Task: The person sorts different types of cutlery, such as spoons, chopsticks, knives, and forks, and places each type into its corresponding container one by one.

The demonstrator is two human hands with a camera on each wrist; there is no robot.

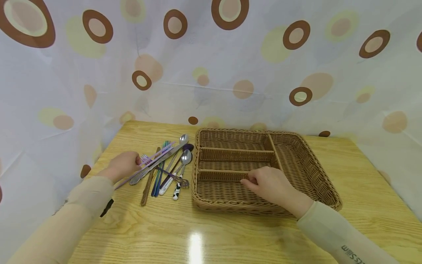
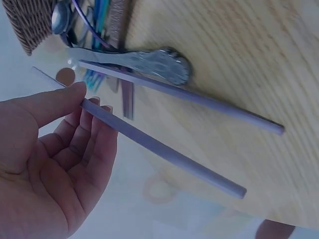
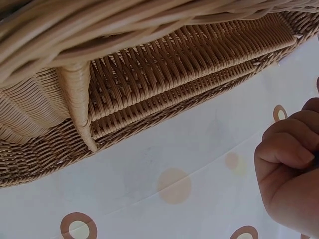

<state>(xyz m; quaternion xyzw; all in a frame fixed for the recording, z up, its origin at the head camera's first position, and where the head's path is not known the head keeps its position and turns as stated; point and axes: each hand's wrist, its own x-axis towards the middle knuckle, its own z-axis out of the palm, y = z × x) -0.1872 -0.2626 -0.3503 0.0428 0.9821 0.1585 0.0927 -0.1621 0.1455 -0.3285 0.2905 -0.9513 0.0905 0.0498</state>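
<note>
My left hand (image 1: 123, 165) pinches a light purple chopstick (image 2: 164, 153) between thumb and fingertips, raised over the left side of a cutlery pile. A second purple chopstick (image 2: 199, 102) lies across an ornate silver knife (image 2: 159, 64) there. Around them in the head view are a silver spoon (image 1: 186, 157), blue-green cutlery handles (image 1: 157, 187), a brown handle (image 1: 146, 190) and a thin purple utensil with a looped end (image 1: 182, 182). Over the front compartment of a wicker basket (image 1: 211, 204) is my right hand (image 1: 271, 183), its fingers loosely curled with nothing visible in them.
The basket has three stacked compartments on its left and one long compartment (image 1: 300, 165) on its right. Wicker dividers (image 1: 237, 150) separate them. A wooden table (image 1: 148, 227) lies beneath, and a white cloth with brown circles (image 1: 211, 55) hangs behind.
</note>
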